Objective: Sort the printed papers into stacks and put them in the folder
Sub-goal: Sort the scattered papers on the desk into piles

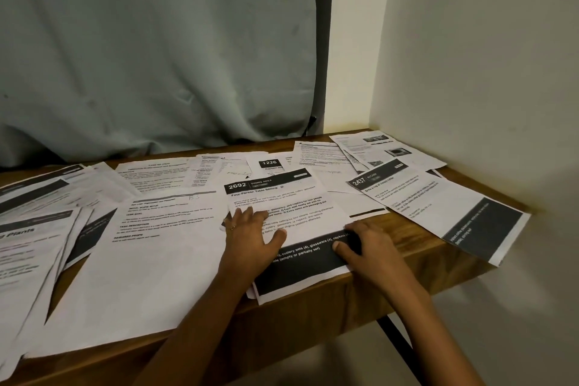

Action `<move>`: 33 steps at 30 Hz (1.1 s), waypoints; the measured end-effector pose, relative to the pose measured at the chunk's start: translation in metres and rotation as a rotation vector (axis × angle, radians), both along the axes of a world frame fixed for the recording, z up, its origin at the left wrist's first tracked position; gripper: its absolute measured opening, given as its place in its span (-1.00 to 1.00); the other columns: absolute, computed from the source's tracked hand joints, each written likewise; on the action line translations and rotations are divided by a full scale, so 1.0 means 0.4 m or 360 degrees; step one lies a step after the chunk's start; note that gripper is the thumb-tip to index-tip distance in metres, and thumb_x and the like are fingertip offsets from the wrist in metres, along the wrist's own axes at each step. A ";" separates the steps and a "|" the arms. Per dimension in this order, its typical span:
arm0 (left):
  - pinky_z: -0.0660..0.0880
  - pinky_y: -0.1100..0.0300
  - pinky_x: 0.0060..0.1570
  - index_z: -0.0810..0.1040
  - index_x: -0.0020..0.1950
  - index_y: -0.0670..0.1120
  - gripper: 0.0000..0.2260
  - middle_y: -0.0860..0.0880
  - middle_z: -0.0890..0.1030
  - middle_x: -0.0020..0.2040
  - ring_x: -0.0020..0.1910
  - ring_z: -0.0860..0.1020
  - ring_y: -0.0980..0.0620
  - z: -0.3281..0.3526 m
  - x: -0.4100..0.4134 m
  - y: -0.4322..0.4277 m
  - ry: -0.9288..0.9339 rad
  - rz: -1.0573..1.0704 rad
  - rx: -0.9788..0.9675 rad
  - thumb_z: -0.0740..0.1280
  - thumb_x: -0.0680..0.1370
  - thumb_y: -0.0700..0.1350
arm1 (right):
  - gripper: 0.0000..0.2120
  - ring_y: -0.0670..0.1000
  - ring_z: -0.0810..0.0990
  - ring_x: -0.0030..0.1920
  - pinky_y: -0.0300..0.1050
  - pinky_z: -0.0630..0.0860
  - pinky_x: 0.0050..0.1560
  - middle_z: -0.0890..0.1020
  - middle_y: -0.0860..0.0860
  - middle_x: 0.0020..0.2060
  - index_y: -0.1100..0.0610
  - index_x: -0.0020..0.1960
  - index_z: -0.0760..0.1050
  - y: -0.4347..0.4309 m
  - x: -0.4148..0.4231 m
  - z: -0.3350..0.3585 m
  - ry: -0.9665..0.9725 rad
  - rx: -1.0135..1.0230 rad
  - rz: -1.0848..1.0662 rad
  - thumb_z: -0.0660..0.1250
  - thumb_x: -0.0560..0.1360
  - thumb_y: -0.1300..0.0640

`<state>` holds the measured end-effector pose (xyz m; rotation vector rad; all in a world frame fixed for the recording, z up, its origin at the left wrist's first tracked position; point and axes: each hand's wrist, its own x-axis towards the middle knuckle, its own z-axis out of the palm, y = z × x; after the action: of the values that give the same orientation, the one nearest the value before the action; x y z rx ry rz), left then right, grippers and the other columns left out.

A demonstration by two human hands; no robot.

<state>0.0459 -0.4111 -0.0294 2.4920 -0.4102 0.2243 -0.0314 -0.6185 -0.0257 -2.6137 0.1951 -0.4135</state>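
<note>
Printed papers (163,260) overlap; left hand (250,238) spread flat on black-banded sheet 2692 (282,197), right hand (366,247) pinching its edge

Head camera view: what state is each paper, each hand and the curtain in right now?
White printed sheet numbered 2692: flat on the wooden table, near edge overhanging.
Left hand: fingers spread, pressing flat on that sheet.
Right hand: grips that sheet's right edge, thumb on top.
White printed sheet numbered 2437: flat, near corner overhanging the table.
White sheet numbered 1226: partly covered by other papers.
Grey cloth curtain: hanging, creased.
</note>
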 end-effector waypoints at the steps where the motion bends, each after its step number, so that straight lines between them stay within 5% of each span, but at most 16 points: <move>1: -0.05 -0.02 0.49 0.38 0.42 -0.05 -0.31 -0.05 0.42 0.39 0.43 0.26 -0.05 0.000 0.003 0.000 -0.0006 -0.0011 0.0090 0.05 0.39 0.27 | -0.53 0.01 0.42 0.25 -0.14 0.42 0.21 0.47 0.04 0.26 0.10 0.35 0.39 -0.002 0.000 0.009 0.0034 -0.0016 0.0015 0.30 0.53 -0.10; 8: -0.16 -0.10 0.48 0.32 0.45 -0.01 -0.51 -0.04 0.38 0.43 0.46 0.24 -0.05 0.044 0.008 -0.019 -0.0019 0.0015 0.0454 0.19 0.58 0.19 | -0.58 0.06 0.48 0.25 -0.16 0.38 0.13 0.49 0.09 0.30 0.15 0.31 0.46 -0.087 0.078 0.142 -0.0123 0.0165 -0.0071 0.36 0.51 0.01; 14: -0.20 -0.05 0.50 0.24 0.51 -0.01 -0.42 -0.05 0.24 0.52 0.54 0.08 -0.06 0.056 0.057 -0.075 -0.0096 -0.0163 0.0325 0.11 0.58 0.27 | -0.56 0.15 0.42 0.32 -0.04 0.38 0.25 0.45 0.18 0.33 0.24 0.38 0.33 -0.195 0.306 0.195 0.0036 0.0015 -0.0234 0.25 0.58 0.04; 18: -0.20 -0.10 0.49 0.12 0.56 0.05 -0.23 -0.05 0.09 0.57 0.55 -0.01 -0.08 0.024 0.067 -0.087 0.0016 -0.0172 0.0517 -0.13 0.41 0.38 | -0.52 0.16 0.43 0.28 0.00 0.38 0.24 0.46 0.21 0.30 0.28 0.35 0.32 -0.251 0.405 0.169 0.0197 -0.0138 -0.0313 0.21 0.59 -0.04; 23: -0.17 -0.06 0.49 0.07 0.56 0.07 -0.38 -0.03 0.05 0.58 0.56 -0.03 -0.06 0.006 0.079 -0.089 0.0035 -0.0125 0.0585 -0.03 0.57 0.33 | -0.27 0.22 0.31 0.39 0.18 0.14 0.43 0.41 0.22 0.35 0.26 0.39 0.30 -0.300 0.488 0.125 0.0502 -0.0342 -0.0378 0.20 0.49 -0.31; 33: -0.16 -0.03 0.49 0.07 0.56 0.07 -0.39 -0.02 0.04 0.58 0.56 -0.03 -0.04 -0.001 0.083 -0.090 0.0012 -0.0118 0.0572 0.02 0.58 0.31 | -0.67 0.14 0.52 0.14 0.00 0.46 0.17 0.57 0.15 0.13 0.22 0.19 0.46 -0.247 0.532 0.122 0.0374 -0.0326 -0.0165 0.33 0.48 0.09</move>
<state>0.0792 -0.4473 -0.0299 2.8197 -0.5822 0.1186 0.1812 -0.7173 0.0229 -2.8607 0.3862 -0.1664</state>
